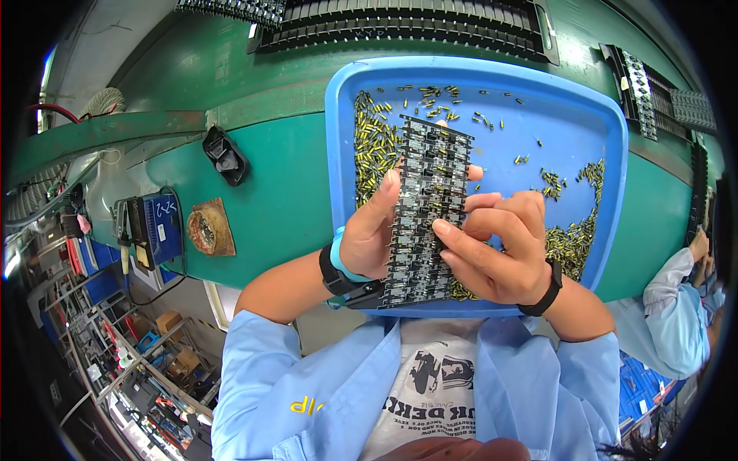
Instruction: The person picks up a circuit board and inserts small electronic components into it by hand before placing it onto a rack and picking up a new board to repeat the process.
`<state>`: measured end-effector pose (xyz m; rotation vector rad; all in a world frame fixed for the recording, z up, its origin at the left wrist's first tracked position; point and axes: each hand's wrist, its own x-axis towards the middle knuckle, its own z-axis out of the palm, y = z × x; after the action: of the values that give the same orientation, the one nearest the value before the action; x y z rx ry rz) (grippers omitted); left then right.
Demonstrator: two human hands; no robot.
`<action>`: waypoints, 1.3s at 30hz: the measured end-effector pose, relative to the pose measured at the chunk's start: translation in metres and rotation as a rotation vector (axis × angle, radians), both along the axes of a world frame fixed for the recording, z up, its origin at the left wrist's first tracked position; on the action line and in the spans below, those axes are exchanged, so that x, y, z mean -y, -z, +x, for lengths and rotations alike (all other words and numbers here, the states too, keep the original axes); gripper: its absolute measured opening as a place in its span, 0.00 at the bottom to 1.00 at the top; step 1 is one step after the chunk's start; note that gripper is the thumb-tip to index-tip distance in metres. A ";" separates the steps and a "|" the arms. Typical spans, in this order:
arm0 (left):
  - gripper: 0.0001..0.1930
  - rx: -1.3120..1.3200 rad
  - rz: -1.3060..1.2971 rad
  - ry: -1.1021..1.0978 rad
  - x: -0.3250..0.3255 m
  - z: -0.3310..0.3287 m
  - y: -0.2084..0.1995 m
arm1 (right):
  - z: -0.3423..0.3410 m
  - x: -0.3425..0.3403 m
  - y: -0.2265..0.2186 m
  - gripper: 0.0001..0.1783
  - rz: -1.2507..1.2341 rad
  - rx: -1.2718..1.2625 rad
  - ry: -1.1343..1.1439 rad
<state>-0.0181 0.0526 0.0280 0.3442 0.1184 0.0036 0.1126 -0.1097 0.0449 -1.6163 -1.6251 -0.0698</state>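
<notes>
A long black circuit board panel (427,201), packed with rows of small parts, stands tilted over a blue plastic tub (613,177). My left hand (367,234) grips the panel by its left edge, thumb in front, with fingertips showing past the far side. My right hand (503,247) is closed, its thumb and index finger meeting at the panel's right half. Whatever lies between those fingertips is too small to make out. Small yellow-and-black cylindrical components (372,142), resembling capacitors, are heaped along the tub's left side and lower right, others scattered across its bottom.
On the green bench lie a black holder (225,156) and a round brown pad (209,227). A blue soldering station (160,228) sits at the left edge. Black racks (407,31) line the back; more panels (639,94) stand far right, near a co-worker's sleeve (667,284).
</notes>
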 end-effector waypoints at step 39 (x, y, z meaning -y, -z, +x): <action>0.39 -0.180 -0.109 -0.242 -0.006 0.004 0.000 | 0.027 0.010 0.007 0.10 -0.320 -1.070 -0.026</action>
<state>-0.0142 0.0591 0.0282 0.2190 0.3365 0.2052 0.1398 -0.1195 0.0384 -1.4337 -0.8199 0.9480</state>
